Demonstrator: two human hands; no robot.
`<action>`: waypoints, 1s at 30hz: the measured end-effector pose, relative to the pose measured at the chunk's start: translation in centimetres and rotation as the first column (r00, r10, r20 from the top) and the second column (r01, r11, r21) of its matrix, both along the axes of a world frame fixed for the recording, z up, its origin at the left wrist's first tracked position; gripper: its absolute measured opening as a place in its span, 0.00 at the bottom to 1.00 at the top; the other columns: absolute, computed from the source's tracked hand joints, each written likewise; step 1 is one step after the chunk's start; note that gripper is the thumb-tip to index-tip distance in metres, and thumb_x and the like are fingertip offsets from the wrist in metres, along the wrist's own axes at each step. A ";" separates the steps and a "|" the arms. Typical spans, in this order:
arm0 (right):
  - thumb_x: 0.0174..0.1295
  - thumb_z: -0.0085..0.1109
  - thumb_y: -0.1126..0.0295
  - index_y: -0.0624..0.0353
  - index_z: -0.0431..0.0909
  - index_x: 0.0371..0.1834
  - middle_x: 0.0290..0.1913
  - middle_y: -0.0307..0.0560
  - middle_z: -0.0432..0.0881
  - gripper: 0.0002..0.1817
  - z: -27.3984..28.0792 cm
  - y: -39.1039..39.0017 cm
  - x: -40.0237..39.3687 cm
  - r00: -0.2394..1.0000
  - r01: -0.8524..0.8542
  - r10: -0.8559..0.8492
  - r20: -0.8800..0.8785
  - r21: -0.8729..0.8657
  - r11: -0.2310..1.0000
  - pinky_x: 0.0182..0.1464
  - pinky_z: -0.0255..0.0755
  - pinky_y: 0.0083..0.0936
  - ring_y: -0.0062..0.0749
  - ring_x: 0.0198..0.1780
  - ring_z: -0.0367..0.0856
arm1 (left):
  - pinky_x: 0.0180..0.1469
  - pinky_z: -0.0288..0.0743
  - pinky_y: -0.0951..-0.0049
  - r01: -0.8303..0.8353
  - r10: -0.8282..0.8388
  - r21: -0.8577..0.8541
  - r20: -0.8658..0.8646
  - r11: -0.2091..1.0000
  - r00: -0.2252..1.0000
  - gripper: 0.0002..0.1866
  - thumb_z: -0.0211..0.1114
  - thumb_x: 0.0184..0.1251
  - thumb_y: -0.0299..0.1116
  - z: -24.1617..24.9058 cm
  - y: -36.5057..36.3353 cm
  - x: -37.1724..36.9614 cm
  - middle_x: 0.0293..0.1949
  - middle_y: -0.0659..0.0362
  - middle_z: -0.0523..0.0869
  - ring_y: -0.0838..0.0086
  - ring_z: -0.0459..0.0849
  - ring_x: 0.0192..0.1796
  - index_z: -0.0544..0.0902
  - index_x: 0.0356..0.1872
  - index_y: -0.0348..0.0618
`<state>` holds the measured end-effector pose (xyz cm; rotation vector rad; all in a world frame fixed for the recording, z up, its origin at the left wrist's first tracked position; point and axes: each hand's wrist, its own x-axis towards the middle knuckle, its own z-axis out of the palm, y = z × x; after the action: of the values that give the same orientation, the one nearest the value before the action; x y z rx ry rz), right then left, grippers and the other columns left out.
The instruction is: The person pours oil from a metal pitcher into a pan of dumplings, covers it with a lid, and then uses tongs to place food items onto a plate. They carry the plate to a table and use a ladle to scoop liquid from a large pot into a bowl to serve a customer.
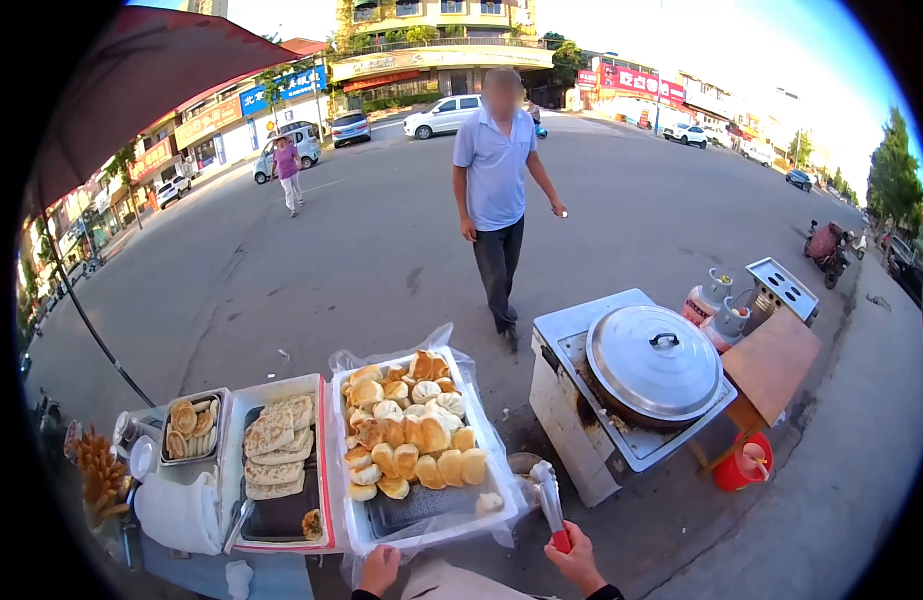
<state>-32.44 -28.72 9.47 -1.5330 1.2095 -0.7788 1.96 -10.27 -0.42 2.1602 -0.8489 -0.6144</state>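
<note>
My right hand (579,562) is wrapped round the red handle of metal tongs (550,498), which point up and away beside a white foam box (357,515). Golden-brown and white buns (407,430) fill most of that box, with one pale bun (489,503) alone at its near right corner. Clear plastic film (437,537) hangs over the box's rim. My left hand (380,568) is closed at the near left corner, by the film; what its fingers hold, if anything, is hidden.
Left of the buns stand a box of flatbreads (280,440) and a tray of round breads (192,428). A stove with a big lidded pan (654,362) stands at right, near gas bottles (717,295) and a red bucket (744,468). A person (499,180) faces the stall.
</note>
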 end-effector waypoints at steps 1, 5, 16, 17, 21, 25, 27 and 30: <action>0.50 0.67 0.70 0.64 0.72 0.51 0.32 0.37 0.77 0.25 0.1 0.0 0.3 1.000 0.003 -0.003 -0.009 0.002 1.000 0.39 0.72 0.21 0.20 0.33 0.75 | 0.47 0.74 0.63 0.029 -0.030 0.013 0.035 0.999 0.999 0.16 0.59 0.63 0.41 0.3 0.2 0.0 0.37 0.48 0.84 0.57 0.82 0.43 0.79 0.41 0.36; 0.50 0.67 0.70 0.64 0.72 0.52 0.32 0.37 0.78 0.25 -0.3 -0.2 1.1 1.000 0.017 -0.017 -0.008 -0.006 1.000 0.39 0.72 0.21 0.20 0.33 0.75 | 0.44 0.73 0.61 0.130 -0.132 0.032 0.082 0.991 0.988 0.16 0.57 0.67 0.41 -0.5 0.4 0.7 0.37 0.46 0.83 0.54 0.81 0.41 0.77 0.41 0.36; 0.49 0.67 0.67 0.64 0.72 0.53 0.36 0.44 0.80 0.27 -0.5 -2.7 3.6 0.999 -0.047 0.047 0.002 0.088 0.995 0.43 0.73 0.24 0.28 0.37 0.79 | 0.45 0.71 0.54 0.113 -0.117 0.078 0.055 0.991 0.992 0.22 0.50 0.71 0.48 3.9 -0.5 -0.9 0.39 0.42 0.82 0.45 0.77 0.44 0.77 0.42 0.35; 0.49 0.67 0.67 0.64 0.72 0.53 0.36 0.44 0.80 0.27 -0.9 -3.6 3.5 0.998 -0.066 0.066 -0.003 0.087 0.994 0.43 0.73 0.24 0.28 0.37 0.79 | 0.45 0.71 0.54 0.075 -0.082 0.073 0.102 0.995 0.991 0.22 0.51 0.70 0.48 3.7 -0.5 -1.2 0.38 0.42 0.82 0.44 0.78 0.44 0.78 0.41 0.35; 0.49 0.67 0.66 0.64 0.72 0.53 0.37 0.46 0.81 0.27 -1.8 -7.7 3.3 0.989 -0.145 0.144 0.033 0.054 0.988 0.44 0.74 0.25 0.29 0.38 0.80 | 0.44 0.71 0.51 -0.040 0.025 0.085 0.181 0.996 0.983 0.21 0.52 0.69 0.46 1.0 0.0 -2.1 0.36 0.41 0.82 0.44 0.78 0.42 0.79 0.38 0.35; 0.49 0.67 0.65 0.65 0.71 0.54 0.39 0.51 0.81 0.28 -1.5 -12.6 2.3 0.980 -0.199 0.200 0.020 -0.041 0.979 0.46 0.74 0.28 0.36 0.40 0.81 | 0.45 0.70 0.50 -0.164 0.121 0.150 0.258 0.975 0.959 0.20 0.52 0.68 0.45 -0.5 -1.3 -3.3 0.37 0.39 0.81 0.42 0.77 0.43 0.78 0.37 0.33; 0.49 0.67 0.64 0.65 0.71 0.54 0.39 0.52 0.81 0.29 -1.3 -14.5 1.2 0.976 -0.219 0.219 0.010 -0.057 0.974 0.46 0.74 0.28 0.38 0.41 0.81 | 0.45 0.70 0.50 -0.212 0.148 0.201 0.295 0.956 0.944 0.20 0.53 0.68 0.44 0.1 -2.1 -4.6 0.39 0.38 0.80 0.42 0.76 0.44 0.78 0.38 0.32; 0.51 0.67 0.70 0.65 0.71 0.53 0.33 0.41 0.79 0.26 -1.2 -17.2 -0.1 0.973 -0.216 0.224 0.048 -0.129 0.968 0.41 0.72 0.22 0.23 0.34 0.77 | 0.47 0.68 0.50 -0.342 0.327 0.166 0.115 0.925 0.938 0.21 0.53 0.69 0.45 2.4 -4.4 -6.7 0.41 0.38 0.78 0.42 0.75 0.45 0.76 0.40 0.30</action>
<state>-32.51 -45.96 8.32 -1.6982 0.9404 -0.7584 -4.74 -14.66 1.95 2.4417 -0.4595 -0.4412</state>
